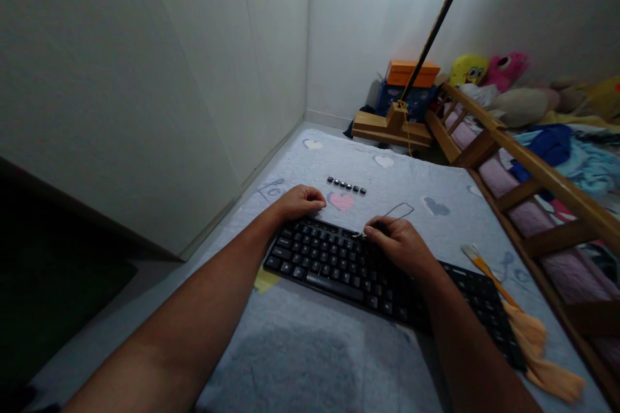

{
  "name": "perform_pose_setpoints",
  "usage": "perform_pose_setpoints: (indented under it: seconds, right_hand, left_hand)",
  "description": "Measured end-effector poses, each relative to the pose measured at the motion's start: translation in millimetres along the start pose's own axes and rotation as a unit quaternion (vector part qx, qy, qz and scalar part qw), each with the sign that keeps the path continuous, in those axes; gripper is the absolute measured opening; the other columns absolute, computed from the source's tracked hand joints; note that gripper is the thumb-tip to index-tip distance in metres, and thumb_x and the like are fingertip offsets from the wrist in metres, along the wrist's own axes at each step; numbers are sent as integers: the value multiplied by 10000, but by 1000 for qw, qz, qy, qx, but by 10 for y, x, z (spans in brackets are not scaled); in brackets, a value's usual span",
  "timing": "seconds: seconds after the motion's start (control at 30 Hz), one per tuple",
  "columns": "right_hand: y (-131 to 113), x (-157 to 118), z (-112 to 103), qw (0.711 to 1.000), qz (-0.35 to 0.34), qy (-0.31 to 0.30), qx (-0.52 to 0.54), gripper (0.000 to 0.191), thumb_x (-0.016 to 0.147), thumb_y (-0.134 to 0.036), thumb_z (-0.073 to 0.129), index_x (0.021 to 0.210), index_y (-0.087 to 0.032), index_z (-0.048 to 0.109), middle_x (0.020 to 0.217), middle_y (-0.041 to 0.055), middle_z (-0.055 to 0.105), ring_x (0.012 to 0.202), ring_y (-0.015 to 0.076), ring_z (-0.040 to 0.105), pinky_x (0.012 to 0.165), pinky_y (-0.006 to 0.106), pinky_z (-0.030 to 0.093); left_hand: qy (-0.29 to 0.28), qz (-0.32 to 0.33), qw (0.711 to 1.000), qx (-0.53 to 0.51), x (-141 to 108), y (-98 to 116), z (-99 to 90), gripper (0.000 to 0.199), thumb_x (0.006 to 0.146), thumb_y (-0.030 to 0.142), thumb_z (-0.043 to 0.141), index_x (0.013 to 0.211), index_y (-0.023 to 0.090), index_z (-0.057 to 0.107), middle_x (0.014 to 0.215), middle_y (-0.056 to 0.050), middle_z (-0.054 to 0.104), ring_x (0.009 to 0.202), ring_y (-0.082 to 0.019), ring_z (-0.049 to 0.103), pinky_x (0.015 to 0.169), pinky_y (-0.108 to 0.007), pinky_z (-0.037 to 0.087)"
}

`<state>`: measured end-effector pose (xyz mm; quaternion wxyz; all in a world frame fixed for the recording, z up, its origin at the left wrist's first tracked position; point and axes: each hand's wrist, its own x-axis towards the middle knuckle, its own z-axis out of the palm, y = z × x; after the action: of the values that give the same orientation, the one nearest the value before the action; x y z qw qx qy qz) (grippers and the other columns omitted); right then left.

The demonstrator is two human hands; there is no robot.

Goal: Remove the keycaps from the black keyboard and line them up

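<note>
Holding: right hand (pixel 400 242), thumb and fingers pinched on a small metal-tipped tool (pixel 359 235).
Tool tip: at the far key row of the keyboard (pixel 334 264), left of the pinching fingers. Can't tell if it touches a key.
Key relation (my read): tool tip vs far key row. The row lies just under and left of the right fingertips; sideways placement along it matters most.
Nearer hand: right, already over that row. Left hand (pixel 301 202) sits by the keyboard's far left corner; contact there unclear.
Left fingers: curled in, thumb drawn up to the index finger. Nothing visible in them; can't rule out something small.
Tool axis: tip points left in view, back end up and right, so it crosses the keyboard line at an angle.
Wire loop (pixel 412 209): sticks out past the right hand, away from the person. Can't tell if it's joined to the tool.
Keyboard position: flat on the blanket (pixel 411 174), in front of the person, part of it hidden under the right forearm.
Keyboard axis: long side runs from upper left to lower right, right end swung closer to the person.
Keyboard facing: space bar side toward the person, far row away.
Black caps (pixel 349 186): six, in a line beyond the keyboard, roughly along its slope. Look like keycaps. Left fingertips near the line's left end.
Right side: brush (pixel 480 264) and orange cloth (pixel 530 329) beside the keyboard's right end.
</note>
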<state>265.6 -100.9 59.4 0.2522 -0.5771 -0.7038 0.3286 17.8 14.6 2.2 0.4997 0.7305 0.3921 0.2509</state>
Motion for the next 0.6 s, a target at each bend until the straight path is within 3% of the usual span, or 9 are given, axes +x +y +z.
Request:
perform_pose_setpoints:
  seconds: [0.17,0.33,0.47,0.6]
  right_hand:
    - [4,-13,11,1000,-17,-3,22,230,847,-326,553,966,-196,701,884,33,734,798,181,660,773,314,489]
    - [-11,-40,-32,996,-82,-29,26,166,831,-267,572,907,-203,705,914,43,715,884,180,647,849,328,486]
    - [-43,-70,-108,992,-115,-50,25,176,834,-250,566,929,-211,708,932,48,696,892,178,628,841,332,484]
    - [-31,-88,-206,993,-98,-46,48,168,817,-250,565,905,-206,701,922,46,680,896,185,623,828,329,480]
  left_hand:
    - [2,0,1000,2,-19,20,4,262,734,370,613,796,124,678,682,-7,626,629,-125,542,631,-250,404]
    - [-5,-5,1000,0,-18,70,-13,251,707,338,634,823,123,695,733,-27,660,668,-138,568,644,-253,419]
    - [-9,16,997,73,-21,250,-21,250,690,292,665,880,139,719,779,-30,684,641,-126,545,626,-248,410]
    - [-43,65,990,118,-63,512,62,270,700,248,673,953,165,719,943,-53,703,761,-155,583,692,-255,433]
